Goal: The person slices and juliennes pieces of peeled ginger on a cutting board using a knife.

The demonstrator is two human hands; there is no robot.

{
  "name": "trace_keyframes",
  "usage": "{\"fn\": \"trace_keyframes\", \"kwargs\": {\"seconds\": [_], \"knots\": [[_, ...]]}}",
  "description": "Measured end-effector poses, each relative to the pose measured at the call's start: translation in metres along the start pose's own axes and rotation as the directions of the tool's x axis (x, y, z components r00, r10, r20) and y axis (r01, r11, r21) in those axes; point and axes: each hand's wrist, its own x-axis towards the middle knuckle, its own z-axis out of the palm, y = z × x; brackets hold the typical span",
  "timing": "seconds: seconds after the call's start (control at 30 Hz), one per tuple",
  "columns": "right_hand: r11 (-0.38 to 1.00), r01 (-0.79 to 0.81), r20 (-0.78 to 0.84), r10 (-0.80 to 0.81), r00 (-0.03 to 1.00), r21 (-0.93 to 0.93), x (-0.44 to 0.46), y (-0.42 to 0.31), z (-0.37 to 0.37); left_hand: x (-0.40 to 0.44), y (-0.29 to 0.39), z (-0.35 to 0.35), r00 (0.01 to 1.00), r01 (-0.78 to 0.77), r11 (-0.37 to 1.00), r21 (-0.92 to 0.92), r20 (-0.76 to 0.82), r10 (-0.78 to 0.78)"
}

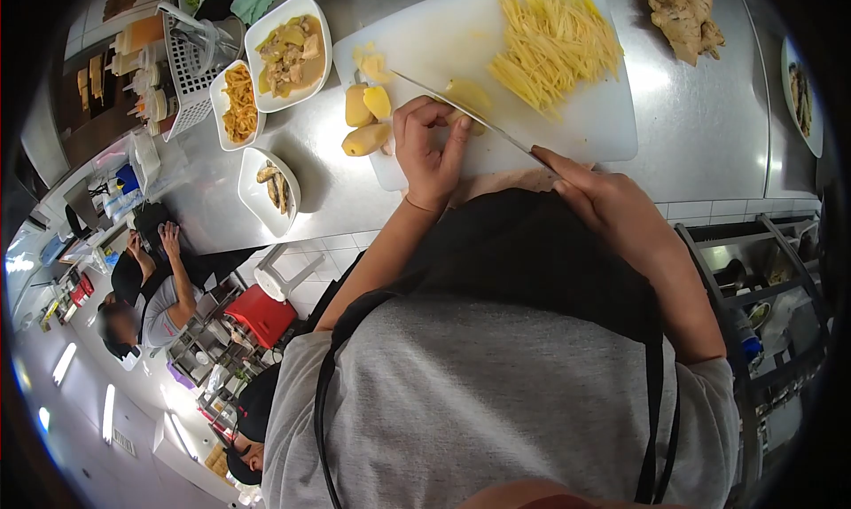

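My right hand (596,194) is closed round the handle of a knife (479,117), whose blade points up and left across the white cutting board (425,39). With curled fingers my left hand (430,150) presses on a piece of peeled ginger (477,126) beside the blade. Thin yellow slices (468,94) lie just past the blade. A heap of yellow ginger strips (557,48) covers the board's upper right. At the board's left edge are peeled ginger pieces (366,139) and small scraps (370,63).
Unpeeled ginger (684,17) lies right of the board. On the left stand a bowl of stew (324,57), a bowl of orange strips (222,123), a bowl with dark strips (251,176) and a white basket (186,92). A plate (811,128) is far right. Two people are at left.
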Motion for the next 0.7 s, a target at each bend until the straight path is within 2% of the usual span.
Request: {"fn": "trace_keyframes", "kwargs": {"seconds": [0.07,0.13,0.3,0.47,0.53,0.67,0.7], "knots": [[1.0,0.029,-0.024,-0.029,0.999,0.0,0.005,0.006,0.005,0.0,-0.001,0.0,1.0,0.004,1.0,-0.005,-0.004,-0.004],[0.999,-0.02,0.021,0.02,1.0,-0.026,0.016,0.017,0.009,0.001,0.0,0.0,1.0,0.016,1.0,-0.01,0.021,-0.016],[0.999,-0.052,0.012,0.052,0.999,0.002,0.022,0.012,0.011,-0.001,0.001,0.002,1.0,0.011,1.0,-0.017,0.001,-0.011],[0.996,0.054,-0.064,-0.049,0.997,0.07,-0.001,0.006,0.01,-0.002,0.0,0.0,1.0,-0.025,0.999,0.046,0.011,0.025],[0.997,-0.054,-0.002,0.054,0.999,0.053,-0.01,-0.001,0.002,-0.003,-0.004,0.001,1.0,-0.013,0.999,0.037,-0.012,0.013],[0.994,-0.1,0.048,0.098,0.994,0.04,-0.017,-0.005,-0.005,-0.002,-0.001,0.0,1.0,-0.022,0.998,0.057,-0.009,0.022],[0.989,-0.147,0.077,0.148,0.986,-0.019,-0.017,-0.008,-0.008,-0.003,-0.003,0.001,1.0,-0.003,1.0,0.031,-0.015,0.003]]}}
